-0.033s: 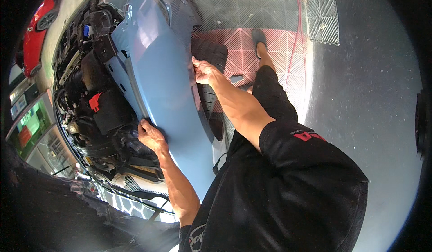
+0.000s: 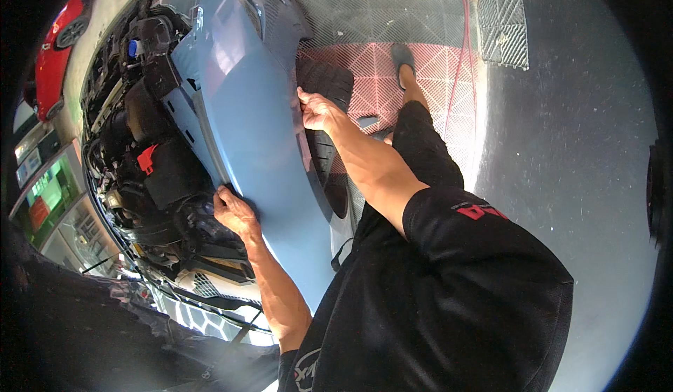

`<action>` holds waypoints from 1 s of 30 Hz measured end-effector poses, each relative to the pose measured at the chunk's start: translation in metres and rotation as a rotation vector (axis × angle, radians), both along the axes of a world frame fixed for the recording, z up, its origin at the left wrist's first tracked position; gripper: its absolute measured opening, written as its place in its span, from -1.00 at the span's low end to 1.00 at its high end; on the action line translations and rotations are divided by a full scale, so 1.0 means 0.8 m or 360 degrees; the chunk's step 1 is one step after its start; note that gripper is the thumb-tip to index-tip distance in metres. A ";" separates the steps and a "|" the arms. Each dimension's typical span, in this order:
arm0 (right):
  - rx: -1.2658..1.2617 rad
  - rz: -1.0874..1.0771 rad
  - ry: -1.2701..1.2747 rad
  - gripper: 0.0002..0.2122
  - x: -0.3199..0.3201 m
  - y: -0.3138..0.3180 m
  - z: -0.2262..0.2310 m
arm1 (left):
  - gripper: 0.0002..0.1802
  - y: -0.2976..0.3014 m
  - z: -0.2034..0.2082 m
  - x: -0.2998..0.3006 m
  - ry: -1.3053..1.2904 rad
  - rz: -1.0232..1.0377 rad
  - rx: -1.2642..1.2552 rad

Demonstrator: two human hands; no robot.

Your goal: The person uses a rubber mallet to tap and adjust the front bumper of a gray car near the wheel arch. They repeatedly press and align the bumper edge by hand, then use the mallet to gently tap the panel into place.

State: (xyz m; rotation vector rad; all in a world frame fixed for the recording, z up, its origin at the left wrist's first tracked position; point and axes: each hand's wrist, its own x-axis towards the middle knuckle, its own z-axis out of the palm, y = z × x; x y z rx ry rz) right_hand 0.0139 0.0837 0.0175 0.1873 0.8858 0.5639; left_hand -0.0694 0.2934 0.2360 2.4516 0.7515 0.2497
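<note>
A light blue car fender (image 2: 259,136) runs lengthwise along the open engine bay (image 2: 172,178). My left hand (image 2: 237,215) is closed over the fender's inner upper edge, its fingers on the engine side. Lower down on the outer side, my right hand (image 2: 319,113) grips the rim of the wheel arch with bent fingers. Its fingertips are partly hidden behind that edge. Just past the right hand shows a black tire (image 2: 333,80) under the arch.
A red terminal cover (image 2: 146,159) and a blue cap (image 2: 133,49) stand out among the dark engine parts. Red and grey floor tiles (image 2: 375,84) lie beside the wheel. A thin red hose (image 2: 463,56) crosses them. Another red car (image 2: 55,63) is parked far left.
</note>
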 end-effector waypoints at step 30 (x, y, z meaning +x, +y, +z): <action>0.0057 0.0321 -0.0167 -0.71 0.005 -0.020 -0.020 | -0.45 -0.012 -0.003 0.009 0.0054 0.0056 0.0054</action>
